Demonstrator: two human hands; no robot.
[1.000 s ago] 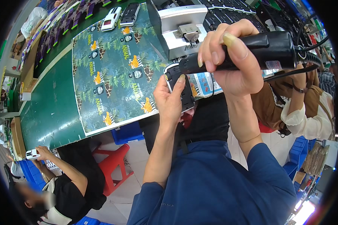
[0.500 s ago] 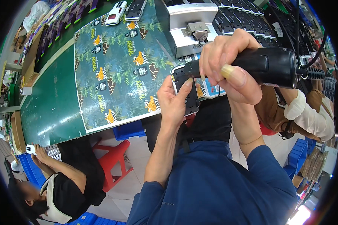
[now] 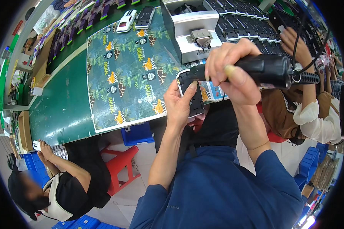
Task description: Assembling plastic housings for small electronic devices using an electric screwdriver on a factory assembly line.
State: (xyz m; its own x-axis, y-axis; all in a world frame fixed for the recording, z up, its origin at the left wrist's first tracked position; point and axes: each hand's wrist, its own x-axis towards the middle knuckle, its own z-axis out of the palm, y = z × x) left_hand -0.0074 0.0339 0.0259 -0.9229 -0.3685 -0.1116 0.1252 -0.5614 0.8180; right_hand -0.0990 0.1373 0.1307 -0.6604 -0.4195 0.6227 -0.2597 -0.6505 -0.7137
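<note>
My left hand grips a toy car at the near edge of the bench, its black underside turned up and its thumb lying across the base. My right hand is wrapped round a black electric screwdriver, held almost level. The screwdriver's nose points left and meets the far end of the car's underside; the bit and any screw there are hidden. Just beyond my hands stands a silver metal box-like device with a small bracket on its front.
A patterned animal-print sheet covers the green bench. On it sit a white toy car and an upturned one. Rows of black car bases fill the back right. Co-workers sit left and right; a cable hangs from the screwdriver.
My view has shifted slightly, so the bench appears lower and farther right. The right co-worker's arm has come forward over the black bases. My hands keep the same hold, screwdriver on the car.
</note>
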